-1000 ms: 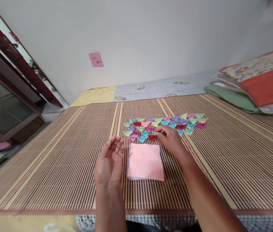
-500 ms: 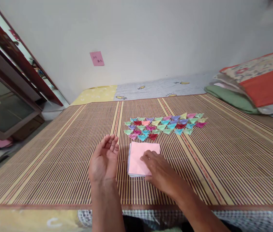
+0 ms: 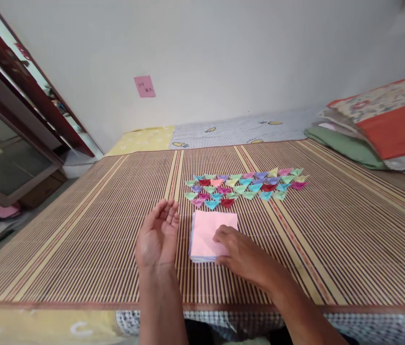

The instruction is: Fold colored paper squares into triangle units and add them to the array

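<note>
A stack of square paper sheets [image 3: 204, 239], pink on top with bluish and white edges below, lies on the striped mat. On its right side is my right hand [image 3: 238, 251], fingers bent on the pink sheet and thumb at the near edge by the lower right corner. Left of the stack, my left hand [image 3: 159, 235] is palm up, fingers loosely curled and apart, holding nothing. Beyond the stack, small folded paper pieces [image 3: 239, 189] in many colours form several rows.
The striped bamboo mat [image 3: 80, 239] covers the bed. Folded bedding [image 3: 385, 129] with a green piece is piled at the back right. A pink note [image 3: 144, 86] is stuck on the white wall [image 3: 241, 57]. A glass-paned door [image 3: 5, 148] stands at the left.
My right hand's fingers have drawn slightly right and toward me across the pink sheet, curling more. My left hand has shifted a little to the right.
</note>
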Demonstrator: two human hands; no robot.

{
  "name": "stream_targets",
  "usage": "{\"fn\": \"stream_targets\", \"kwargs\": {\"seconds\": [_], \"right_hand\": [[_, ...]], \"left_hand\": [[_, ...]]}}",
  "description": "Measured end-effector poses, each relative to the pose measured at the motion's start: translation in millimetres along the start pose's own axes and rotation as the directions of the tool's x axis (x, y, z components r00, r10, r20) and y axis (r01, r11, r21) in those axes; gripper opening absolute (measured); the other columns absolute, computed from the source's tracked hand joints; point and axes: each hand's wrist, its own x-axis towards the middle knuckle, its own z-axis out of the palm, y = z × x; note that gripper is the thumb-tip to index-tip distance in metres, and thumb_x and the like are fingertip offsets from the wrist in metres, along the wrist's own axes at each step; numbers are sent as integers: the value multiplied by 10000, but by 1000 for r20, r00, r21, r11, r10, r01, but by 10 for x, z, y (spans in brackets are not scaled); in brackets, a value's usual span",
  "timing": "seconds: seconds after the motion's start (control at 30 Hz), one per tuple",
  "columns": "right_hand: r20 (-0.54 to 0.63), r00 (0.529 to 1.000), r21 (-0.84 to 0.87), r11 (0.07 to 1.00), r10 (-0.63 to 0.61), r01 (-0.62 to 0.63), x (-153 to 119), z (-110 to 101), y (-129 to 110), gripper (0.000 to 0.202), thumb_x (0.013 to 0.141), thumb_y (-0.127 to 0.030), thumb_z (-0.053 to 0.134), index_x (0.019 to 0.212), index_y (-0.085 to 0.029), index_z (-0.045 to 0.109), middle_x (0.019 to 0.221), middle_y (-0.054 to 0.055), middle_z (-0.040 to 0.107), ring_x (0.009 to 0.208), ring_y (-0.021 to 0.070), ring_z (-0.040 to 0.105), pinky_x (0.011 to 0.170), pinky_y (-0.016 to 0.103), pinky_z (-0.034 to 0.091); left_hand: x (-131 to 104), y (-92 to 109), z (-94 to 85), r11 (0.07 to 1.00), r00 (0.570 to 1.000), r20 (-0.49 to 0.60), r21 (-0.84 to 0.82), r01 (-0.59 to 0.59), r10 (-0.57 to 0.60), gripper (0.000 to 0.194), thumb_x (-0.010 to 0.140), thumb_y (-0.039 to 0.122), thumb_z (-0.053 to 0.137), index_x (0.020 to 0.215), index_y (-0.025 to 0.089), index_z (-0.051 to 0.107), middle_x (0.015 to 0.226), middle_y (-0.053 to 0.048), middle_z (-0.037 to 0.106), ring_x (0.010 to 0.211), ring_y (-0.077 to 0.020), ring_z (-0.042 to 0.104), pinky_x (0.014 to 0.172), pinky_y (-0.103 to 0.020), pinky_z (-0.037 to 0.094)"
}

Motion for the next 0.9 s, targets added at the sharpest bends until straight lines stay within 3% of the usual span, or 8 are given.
{"fn": "stream_targets", "kwargs": {"seconds": [0.2,0.3,0.4,0.53,0.63,0.73,0.8,0.9], "right_hand": [[5,1000,53,999,-3,3,5,-38,-12,77,931,-87,609,944,-156,641,1021,82,646,995,222,633,898,335,463],[-14,999,72,997,-39,40,4,-74,-17,189,979,-91,506,884,-167,651,950,68,651,908,203,644,828,313,471],[-186,980,115,989,-71,93,2,-155,13,271,995,-127,464,818,-187,661,859,48,657,845,202,642,783,306,469],[-499,862,270,961,87,59,-19,-326,82,290,1030,-305,488,831,-193,666,724,11,624,715,197,600,653,288,439],[-532,819,634,742,215,217,-19,-407,94,227,984,-396,609,939,-205,723,805,14,704,762,207,656,684,286,495],[-448,861,837,453,243,307,15,-402,52,235,952,-407,669,1073,-221,745,971,54,769,857,228,710,769,325,551],[-417,874,873,378,248,309,40,-379,16,260,936,-412,688,1099,-219,749,992,72,779,871,234,724,762,330,564],[-428,865,863,402,263,305,52,-370,-17,267,913,-412,709,1090,-217,749,986,73,785,862,234,729,747,327,568]], "left_hand": [[8,-20,19,1000,1000,-4,-1,3,-3,191,901,107,586,805,86,750,856,-102,765,807,-182,745,725,-250,583],[17,-31,7,1000,1000,9,2,11,-11,163,885,119,611,808,89,752,856,-101,765,808,-177,739,731,-248,573],[41,-45,-29,1000,999,37,7,7,-7,116,853,128,652,810,94,754,872,-102,765,824,-179,737,735,-247,560],[85,-104,-70,998,997,76,60,-37,33,74,816,170,717,831,110,758,898,-103,769,860,-182,731,763,-261,546],[68,-200,-44,971,982,176,218,-100,62,189,836,291,754,948,140,771,1005,-111,780,953,-205,725,770,-276,544],[-12,-312,29,920,940,339,379,-101,-36,314,830,408,789,1008,150,776,1046,-133,790,966,-238,732,766,-303,556],[-71,-365,73,914,905,402,404,-38,-140,348,788,411,832,995,136,783,981,-146,801,933,-267,747,783,-343,570],[-121,-389,103,914,899,397,406,7,-184,349,689,347,906,938,128,796,892,-135,810,866,-282,760,769,-367,583]]}}
